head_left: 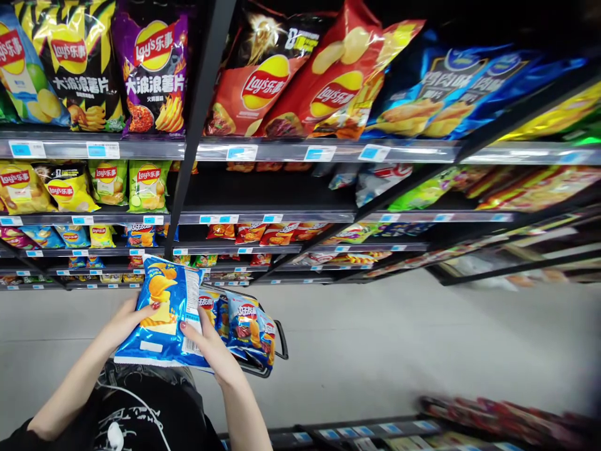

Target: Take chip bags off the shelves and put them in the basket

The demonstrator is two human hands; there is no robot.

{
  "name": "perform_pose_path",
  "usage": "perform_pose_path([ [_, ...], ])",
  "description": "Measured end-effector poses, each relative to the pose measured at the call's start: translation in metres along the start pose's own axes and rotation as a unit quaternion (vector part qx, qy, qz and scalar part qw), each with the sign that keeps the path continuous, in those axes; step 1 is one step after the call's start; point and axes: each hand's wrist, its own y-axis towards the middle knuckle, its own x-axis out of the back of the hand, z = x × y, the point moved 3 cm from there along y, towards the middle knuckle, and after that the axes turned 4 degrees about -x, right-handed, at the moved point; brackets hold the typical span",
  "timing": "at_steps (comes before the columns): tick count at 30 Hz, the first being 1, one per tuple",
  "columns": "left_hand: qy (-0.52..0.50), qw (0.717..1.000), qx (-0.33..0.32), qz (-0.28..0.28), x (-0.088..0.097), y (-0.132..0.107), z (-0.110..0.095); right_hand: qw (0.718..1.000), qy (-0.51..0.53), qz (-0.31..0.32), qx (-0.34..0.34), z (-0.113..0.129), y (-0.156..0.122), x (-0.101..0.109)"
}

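A blue chip bag (162, 335) with pictures of chips and a barcode panel is held in front of my body. My left hand (126, 319) grips its left side, thumb lying on the front face. On the right side, my right hand (206, 335) grips the same bag, thumb over the barcode panel, fingers hidden behind. Just beyond my right hand, a black shopping basket (282, 341) holds several more chip bags (246, 322), mostly blue. The basket's left part is hidden by the bag and my hand.
Tall black shelves (201, 119) of chip bags rise ahead. A purple chip bag (153, 75) and a red chip bag (258, 81) stand on the upper shelf. Grey floor (357, 338) stretches right. Another shelf (375, 432) runs along the bottom edge. A white cord (141, 401) hangs over my black shirt.
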Motion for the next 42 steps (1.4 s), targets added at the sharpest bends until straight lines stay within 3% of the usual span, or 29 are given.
perform_pose_path([
  [2, -0.029, 0.999, -0.016, -0.004, 0.001, -0.002, 0.0, 0.996, -0.044, -0.009, 0.073, 0.004, -0.002, 0.001],
  [4, -0.056, 0.998, -0.031, 0.028, 0.0, -0.004, -0.001, 0.987, -0.064, -0.018, 0.143, 0.007, -0.006, 0.001],
  [7, -0.053, 0.995, -0.062, 0.054, 0.002, -0.006, -0.003, 0.981, -0.058, -0.021, 0.186, 0.008, -0.012, 0.001],
  [10, -0.048, 0.994, -0.101, -0.021, 0.009, -0.007, -0.006, 0.984, -0.075, -0.022, 0.159, 0.006, -0.015, 0.001],
  [15, -0.079, 0.986, -0.126, -0.077, 0.012, -0.009, -0.008, 0.998, -0.038, 0.044, -0.003, -0.004, -0.016, -0.003],
  [21, -0.138, 0.982, -0.102, -0.083, 0.014, -0.011, -0.006, 0.997, 0.0, 0.074, 0.01, -0.006, -0.019, 0.0],
  [25, -0.149, 0.982, -0.083, -0.078, 0.018, -0.011, -0.005, 0.991, -0.04, 0.13, 0.002, 0.003, -0.026, 0.004],
  [28, -0.118, 0.986, -0.093, -0.066, 0.025, -0.011, -0.003, 0.983, -0.021, 0.177, 0.041, 0.016, -0.035, 0.001],
  [30, -0.092, 0.99, -0.102, -0.045, 0.032, -0.009, 0.003, 0.983, 0.004, 0.156, 0.092, 0.023, -0.038, -0.003],
  [33, -0.055, 0.993, -0.101, 0.006, 0.04, -0.002, 0.016, 0.986, -0.042, 0.088, 0.135, 0.022, -0.034, -0.011],
  [35, 0.0, 0.99, -0.14, -0.013, 0.042, 0.004, 0.022, 0.982, -0.108, 0.013, 0.153, 0.015, -0.027, -0.016],
  [37, 0.081, 0.97, -0.213, -0.085, 0.04, 0.006, 0.023, 0.951, -0.211, -0.129, 0.189, 0.007, -0.021, -0.019],
  [38, 0.108, 0.959, -0.242, -0.105, 0.035, 0.006, 0.024, 0.916, -0.279, -0.198, 0.209, 0.003, -0.019, -0.022],
  [40, 0.081, 0.959, -0.262, -0.068, 0.022, 0.004, 0.029, 0.826, -0.417, -0.285, 0.249, -0.004, -0.019, -0.033],
  [42, -0.033, 0.97, -0.239, 0.007, 0.009, 0.002, 0.036, 0.751, -0.522, -0.283, 0.289, -0.008, -0.021, -0.05],
])
